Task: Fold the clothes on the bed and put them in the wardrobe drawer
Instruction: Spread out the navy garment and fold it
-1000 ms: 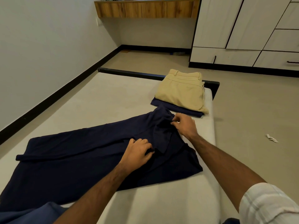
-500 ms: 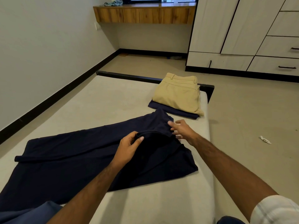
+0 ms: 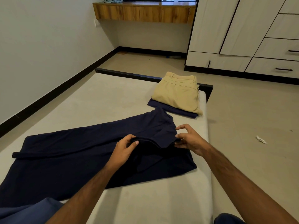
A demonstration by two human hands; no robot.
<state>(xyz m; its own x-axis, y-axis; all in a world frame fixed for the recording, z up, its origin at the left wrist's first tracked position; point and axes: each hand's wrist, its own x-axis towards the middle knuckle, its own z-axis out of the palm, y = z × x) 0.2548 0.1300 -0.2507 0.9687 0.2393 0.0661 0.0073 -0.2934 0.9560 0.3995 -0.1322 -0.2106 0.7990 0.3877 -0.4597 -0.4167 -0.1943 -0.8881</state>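
**Two hands at the collar of one navy shirt, two folded garments stacked beyond**

One navy shirt (image 3: 72, 159) lies spread flat across the bed (image 3: 100, 101), its collar end toward the bed's right edge. Two hands work at that collar. The left hand (image 3: 123, 151) curls its fingers and thumb round the raised collar fold, gripping the dark fabric. The right hand (image 3: 190, 140) pinches the collar's far end between thumb and lower fingers, while the index finger stands lifted and slightly spread above the cloth.

Farther along the bed, near its far right corner, sits one stack of two folded garments: beige trousers (image 3: 177, 92) on top, a folded navy garment (image 3: 171, 109) beneath, its edge showing along the near side. The stack lies close to the shirt's collar end but apart from it.

Across the floor stands the wardrobe (image 3: 226, 29), with three drawers with dark handles in view, all closed. One small white scrap (image 3: 261, 139) lies on the floor to the right of the bed. One wooden shelf (image 3: 142, 12) hangs on the far wall.
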